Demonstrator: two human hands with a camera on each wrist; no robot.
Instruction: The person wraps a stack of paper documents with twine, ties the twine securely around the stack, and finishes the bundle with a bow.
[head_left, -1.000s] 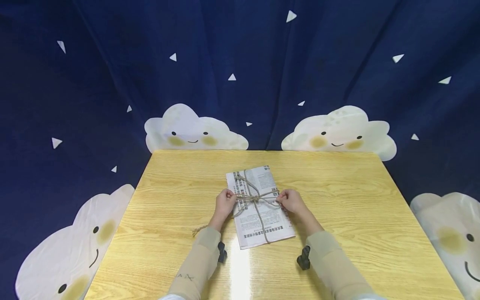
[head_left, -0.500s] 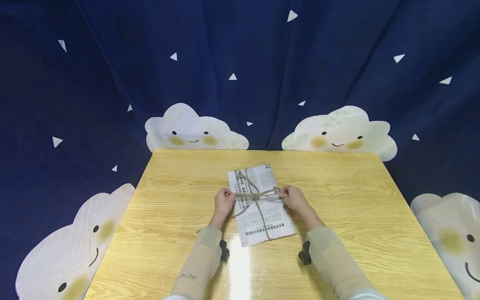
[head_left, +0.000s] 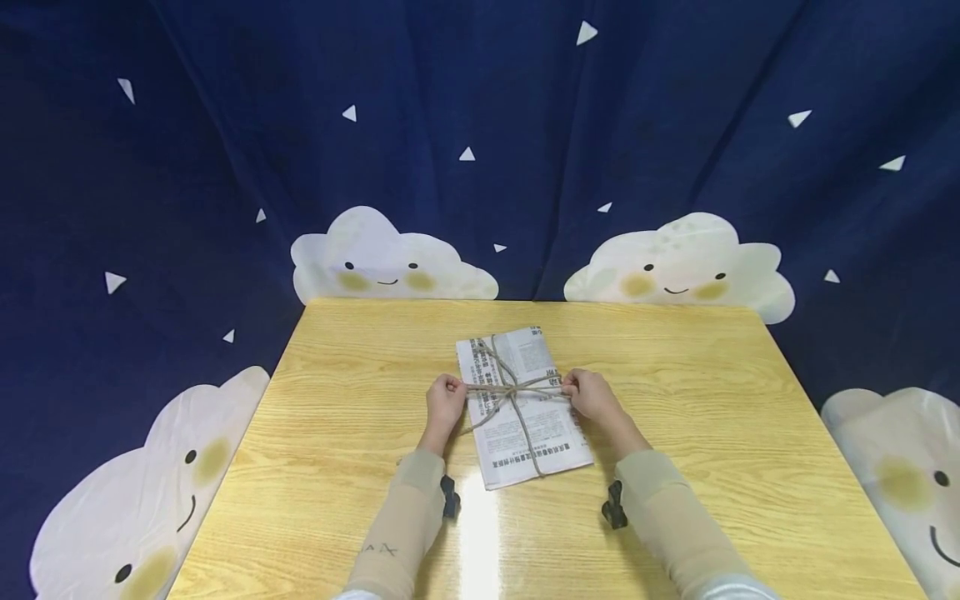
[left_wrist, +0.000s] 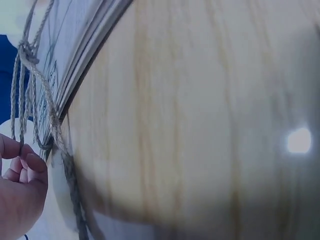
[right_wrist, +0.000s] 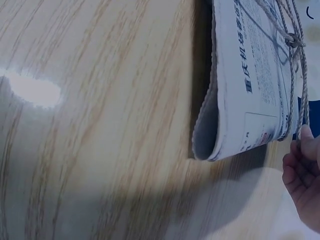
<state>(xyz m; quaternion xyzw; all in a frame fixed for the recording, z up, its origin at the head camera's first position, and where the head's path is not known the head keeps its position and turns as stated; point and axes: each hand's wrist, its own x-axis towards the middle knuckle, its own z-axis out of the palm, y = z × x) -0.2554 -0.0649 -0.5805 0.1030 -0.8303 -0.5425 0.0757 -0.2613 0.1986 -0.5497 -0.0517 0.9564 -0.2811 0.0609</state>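
Observation:
A folded newspaper (head_left: 525, 442) lies slightly turned on the table, bound crosswise with brown twine (head_left: 522, 421). The twine meets in a knot (left_wrist: 27, 52) at the middle, also visible in the right wrist view as a knot (right_wrist: 294, 41). My left hand (head_left: 446, 408) pinches strands of twine just off the paper's left edge. On the right edge my right hand (head_left: 596, 397) pinches the strands on that side between thumb and fingers. Both sides of the twine run nearly straight from the knot to the hands. A loose twine end (left_wrist: 72, 190) hangs below the left hand.
The wooden table (head_left: 337, 375) reaches back to a dark blue curtain (head_left: 420, 100) printed with clouds and triangles. A bright light reflection (head_left: 480, 542) shows on the table's near part. Black wrist devices (head_left: 615, 506) sit by the cuffs.
The hands have drawn slightly apart, left hand leftward and right hand rightward, with the twine still pinched. The newspaper has shifted slightly away and to the right.

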